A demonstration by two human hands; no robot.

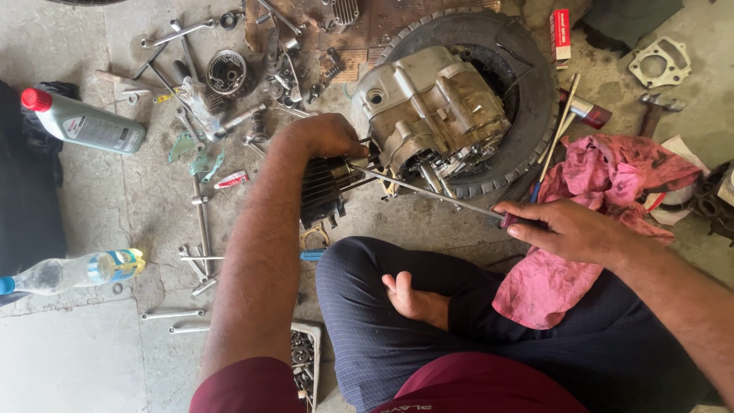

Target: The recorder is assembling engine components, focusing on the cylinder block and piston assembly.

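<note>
Beside red-white carton (pixel 560 34): right hand (pixel 569 229) clenches screwdriver (pixel 428 190); left hand (pixel 329 136) curled on finned cylinder (pixel 325 187).

Maroon short-sleeved shirt, dark navy fine-checked trousers, bare forearms, bare foot; no gloves, no watch.

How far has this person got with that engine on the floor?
Already done: the engine is out, resting on a tyre, with loose parts and spanners spread on the floor. In hand: the left hand steadies the black finned cylinder at the engine while the right hand works a long screwdriver there. Left: the gasket and scattered parts lie unfitted.
</note>
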